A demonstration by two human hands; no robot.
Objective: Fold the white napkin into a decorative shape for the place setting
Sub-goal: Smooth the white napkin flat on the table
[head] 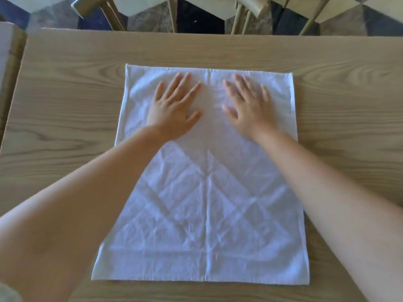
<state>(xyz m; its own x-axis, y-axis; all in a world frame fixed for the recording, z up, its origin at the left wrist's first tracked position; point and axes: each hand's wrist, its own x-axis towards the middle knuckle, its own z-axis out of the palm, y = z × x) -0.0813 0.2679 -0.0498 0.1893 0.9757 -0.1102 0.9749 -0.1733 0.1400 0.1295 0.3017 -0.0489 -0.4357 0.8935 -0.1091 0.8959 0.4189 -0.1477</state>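
Observation:
The white napkin [207, 203] lies spread flat and unfolded on the wooden table, with a vertical centre crease and several diagonal crease lines across it. My left hand [174, 105] rests palm down on its far left part, fingers spread. Palm down on the far right part is my right hand [248, 107], also with fingers apart. Neither hand grips the cloth. Both forearms cross over the napkin's side edges.
The light wooden table [65, 105] extends to both sides of the napkin. Wooden chairs [244, 16] stand past the far edge over a patterned floor. A pale object [6, 46] sits at the left edge.

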